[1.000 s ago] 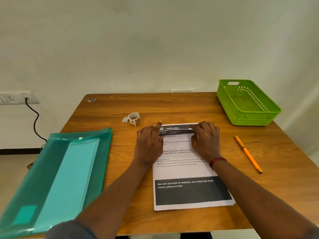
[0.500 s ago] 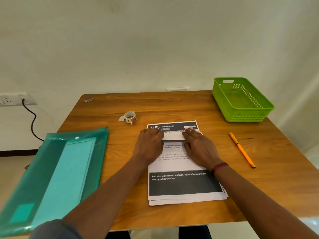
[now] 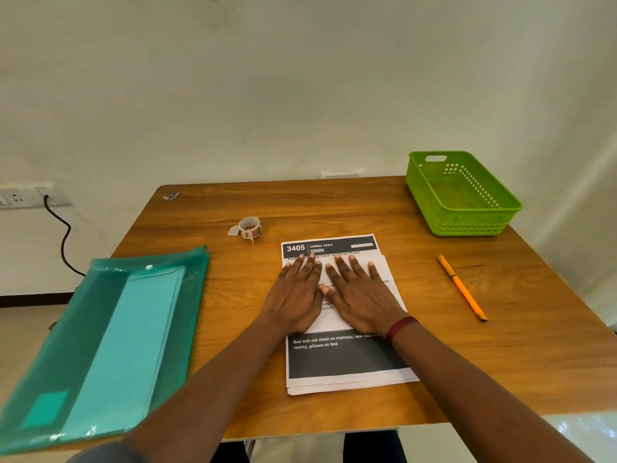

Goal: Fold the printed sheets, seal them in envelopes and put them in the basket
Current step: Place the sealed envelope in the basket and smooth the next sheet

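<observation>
A small stack of printed sheets (image 3: pixel 344 362) lies in the middle of the wooden table. The top sheet's far end is folded toward me, so its white back (image 3: pixel 384 272) faces up and the sheet underneath shows its dark "3405" header. My left hand (image 3: pixel 295 295) and my right hand (image 3: pixel 359 295) lie flat side by side on the folded flap, fingers straight, pressing it down. A teal folder (image 3: pixel 56 335) at the left holds pale envelopes (image 3: pixel 133 345). The green basket (image 3: pixel 467 225) stands at the far right corner with nothing in it.
A small tape roll (image 3: pixel 249 227) sits just beyond the sheets to the left. An orange pen (image 3: pixel 462 288) lies to the right of the stack. The folder overhangs the table's left edge. A wall socket with a black cable (image 3: pixel 63 242) is at the far left.
Both hands pulled the top sheet's far edge toward me and folded it over. They went from pinching the edge to lying flat on the flap.
</observation>
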Motion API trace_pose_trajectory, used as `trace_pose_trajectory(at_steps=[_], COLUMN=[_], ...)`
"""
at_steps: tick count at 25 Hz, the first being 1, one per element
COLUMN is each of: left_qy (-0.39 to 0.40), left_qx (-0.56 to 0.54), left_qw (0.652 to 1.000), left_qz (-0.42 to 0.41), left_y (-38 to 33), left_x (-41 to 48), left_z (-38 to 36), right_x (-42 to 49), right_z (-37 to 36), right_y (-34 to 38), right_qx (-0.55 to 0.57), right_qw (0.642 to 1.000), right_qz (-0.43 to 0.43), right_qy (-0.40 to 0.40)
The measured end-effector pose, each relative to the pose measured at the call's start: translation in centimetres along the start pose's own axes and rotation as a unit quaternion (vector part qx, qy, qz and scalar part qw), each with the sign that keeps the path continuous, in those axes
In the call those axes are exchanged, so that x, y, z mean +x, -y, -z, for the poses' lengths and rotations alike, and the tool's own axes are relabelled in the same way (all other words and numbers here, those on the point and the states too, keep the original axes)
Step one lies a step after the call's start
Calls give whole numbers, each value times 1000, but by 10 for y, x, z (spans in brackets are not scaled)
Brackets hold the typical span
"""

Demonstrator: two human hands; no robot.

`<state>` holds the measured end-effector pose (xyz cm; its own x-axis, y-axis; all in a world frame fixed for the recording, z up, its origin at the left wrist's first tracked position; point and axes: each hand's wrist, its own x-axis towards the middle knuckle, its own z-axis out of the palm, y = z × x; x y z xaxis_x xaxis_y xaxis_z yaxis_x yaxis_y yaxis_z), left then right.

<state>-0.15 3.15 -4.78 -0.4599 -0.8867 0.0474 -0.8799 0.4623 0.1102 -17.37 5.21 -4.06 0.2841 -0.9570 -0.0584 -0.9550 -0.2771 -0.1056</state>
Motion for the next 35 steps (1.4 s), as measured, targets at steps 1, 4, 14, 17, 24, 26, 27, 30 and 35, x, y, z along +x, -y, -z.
trace_pose_trajectory(at_steps=[1, 4, 14, 17, 24, 26, 27, 30, 35], left_qy=[2, 16, -3, -28, -54, -51, -48, -40, -71], left_qx=[5, 6, -9, -28, -114, -108, -101, -66, -88], left_qw=[1000, 1000, 998, 997, 989, 991, 992, 996, 992], left_qz=[-5, 1, 56, 65, 72, 66, 64, 52, 62], left_y=[1, 3, 3, 4, 18, 22, 23, 26, 23], left_x=[0, 0, -1, -2, 3, 6, 9, 18, 16], left_z=[-1, -2, -3, -2, 7, 13, 15, 25, 34], right_x=[1, 5, 1, 0, 3, 8, 11, 20, 16], right_z=[-1, -3, -2, -3, 12, 20, 23, 32, 33], right_y=[5, 10, -27, -24, -39, -47, -50, -52, -50], right_qx=[4, 11, 16, 14, 17, 23, 26, 27, 42], right_qw=[1000, 1000, 994, 993, 993, 995, 995, 996, 990], right_qz=[5, 9, -108, -111, -94, -85, -85, -83, -63], right_qy=[0, 5, -13, -22, -64, -56, -43, -19, -116])
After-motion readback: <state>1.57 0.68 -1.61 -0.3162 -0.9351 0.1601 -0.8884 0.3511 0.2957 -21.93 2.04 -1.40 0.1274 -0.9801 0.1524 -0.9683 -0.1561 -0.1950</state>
